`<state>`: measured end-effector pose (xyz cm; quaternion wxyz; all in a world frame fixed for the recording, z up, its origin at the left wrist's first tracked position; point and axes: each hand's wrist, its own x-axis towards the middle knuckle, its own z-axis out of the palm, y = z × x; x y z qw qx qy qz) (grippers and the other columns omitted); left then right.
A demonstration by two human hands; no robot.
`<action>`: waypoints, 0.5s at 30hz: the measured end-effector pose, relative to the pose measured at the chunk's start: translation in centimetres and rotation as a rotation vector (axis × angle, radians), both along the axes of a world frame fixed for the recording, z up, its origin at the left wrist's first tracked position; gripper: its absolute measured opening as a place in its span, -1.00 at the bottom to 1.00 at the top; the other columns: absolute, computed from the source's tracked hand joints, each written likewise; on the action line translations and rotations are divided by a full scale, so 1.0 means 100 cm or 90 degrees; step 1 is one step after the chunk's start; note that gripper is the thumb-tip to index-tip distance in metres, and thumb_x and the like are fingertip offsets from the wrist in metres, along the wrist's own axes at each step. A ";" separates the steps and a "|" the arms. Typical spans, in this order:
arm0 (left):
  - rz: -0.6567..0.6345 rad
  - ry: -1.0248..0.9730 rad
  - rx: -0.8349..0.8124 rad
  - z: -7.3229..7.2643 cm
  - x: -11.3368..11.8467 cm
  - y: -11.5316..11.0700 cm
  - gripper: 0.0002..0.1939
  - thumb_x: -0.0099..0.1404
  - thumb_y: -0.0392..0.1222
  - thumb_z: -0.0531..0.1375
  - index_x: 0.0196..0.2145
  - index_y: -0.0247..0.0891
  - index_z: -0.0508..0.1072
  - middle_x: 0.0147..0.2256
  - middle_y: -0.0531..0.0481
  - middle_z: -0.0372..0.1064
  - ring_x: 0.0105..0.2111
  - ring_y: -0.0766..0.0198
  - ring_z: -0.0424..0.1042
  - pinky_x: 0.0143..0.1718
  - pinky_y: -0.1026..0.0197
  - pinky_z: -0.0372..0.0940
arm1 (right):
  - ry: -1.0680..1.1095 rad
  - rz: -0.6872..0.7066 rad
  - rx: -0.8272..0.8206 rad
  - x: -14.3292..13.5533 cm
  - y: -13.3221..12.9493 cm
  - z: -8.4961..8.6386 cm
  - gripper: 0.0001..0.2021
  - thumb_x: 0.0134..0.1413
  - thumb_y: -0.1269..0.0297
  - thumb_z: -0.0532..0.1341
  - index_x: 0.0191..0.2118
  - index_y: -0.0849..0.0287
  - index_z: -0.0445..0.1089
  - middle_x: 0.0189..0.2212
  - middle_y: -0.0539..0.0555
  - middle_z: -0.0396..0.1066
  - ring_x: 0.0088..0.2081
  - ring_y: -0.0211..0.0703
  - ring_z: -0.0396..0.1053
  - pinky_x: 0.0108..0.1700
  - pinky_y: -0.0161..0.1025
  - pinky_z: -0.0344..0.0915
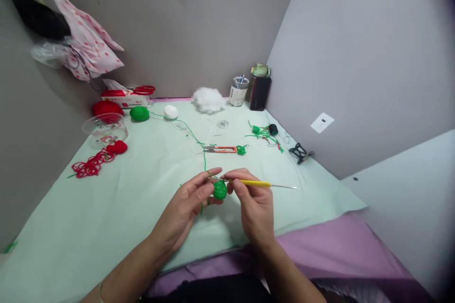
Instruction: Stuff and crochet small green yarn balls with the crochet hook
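Between the fingers of my left hand (194, 199) is a small round green crochet piece (220, 190). My right hand (254, 203) grips a crochet hook by its yellow handle (255, 183), and the hook's tip meets the top of the piece. A thin metal shaft sticks out past the handle to the right. Green yarn (204, 161) runs from my left fingers up the table toward a green yarn ball (140, 113). Just beyond my hands lie orange thread snips (222, 149), touching a small green crocheted bit (241, 150).
At left are tangled red yarn (90, 164), a clear plastic tub (104, 129) and a tissue box (125, 98) with red scissors (142, 90). White stuffing (208, 99), a pen jar (238, 91) and a phone (260, 93) line the back. A black clip (300, 153) lies right.
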<state>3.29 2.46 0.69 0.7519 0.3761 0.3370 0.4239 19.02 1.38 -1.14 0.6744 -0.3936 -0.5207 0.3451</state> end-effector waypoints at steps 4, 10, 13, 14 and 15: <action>0.063 0.047 0.042 0.000 0.003 -0.001 -0.43 0.16 -0.16 0.48 0.14 -0.07 0.55 -0.17 0.02 0.44 -0.11 0.23 0.44 0.04 0.17 0.32 | -0.011 -0.001 0.032 -0.003 0.001 -0.002 -0.85 0.30 0.31 0.27 -0.18 0.06 0.64 -0.30 0.06 0.57 -0.32 -0.21 0.45 -0.26 -0.27 0.42; 0.064 0.122 0.110 0.003 0.003 -0.008 -0.38 0.18 -0.11 0.46 0.19 -0.12 0.50 -0.19 0.00 0.43 -0.12 0.20 0.44 0.09 0.12 0.33 | -0.006 0.000 0.051 -0.002 -0.001 -0.005 -0.84 0.29 0.34 0.28 -0.18 0.03 0.65 -0.31 0.05 0.57 -0.24 -0.18 0.49 -0.26 -0.28 0.42; 0.055 0.117 0.100 0.001 0.003 -0.012 -0.36 0.19 -0.10 0.45 0.22 -0.13 0.48 -0.18 -0.02 0.42 -0.10 0.17 0.43 0.09 0.10 0.32 | -0.014 0.003 0.043 -0.001 -0.001 -0.004 -0.83 0.29 0.38 0.27 -0.20 0.03 0.64 -0.32 0.03 0.57 -0.27 -0.22 0.48 -0.26 -0.31 0.41; 0.055 0.111 0.091 -0.001 0.003 -0.013 -0.37 0.20 -0.09 0.44 0.22 -0.13 0.48 -0.17 -0.02 0.42 -0.10 0.17 0.43 0.08 0.11 0.32 | -0.015 0.006 0.031 0.000 -0.001 -0.004 -0.83 0.29 0.38 0.27 -0.21 0.04 0.64 -0.32 0.03 0.57 -0.30 -0.23 0.48 -0.27 -0.31 0.41; 0.054 0.101 0.085 -0.003 0.003 -0.013 -0.39 0.22 -0.08 0.43 0.21 -0.12 0.48 -0.18 -0.02 0.41 -0.11 0.19 0.43 0.07 0.11 0.32 | -0.014 0.011 0.016 0.000 0.000 -0.003 -0.84 0.28 0.38 0.27 -0.22 0.06 0.64 -0.33 0.03 0.56 -0.33 -0.24 0.47 -0.29 -0.31 0.42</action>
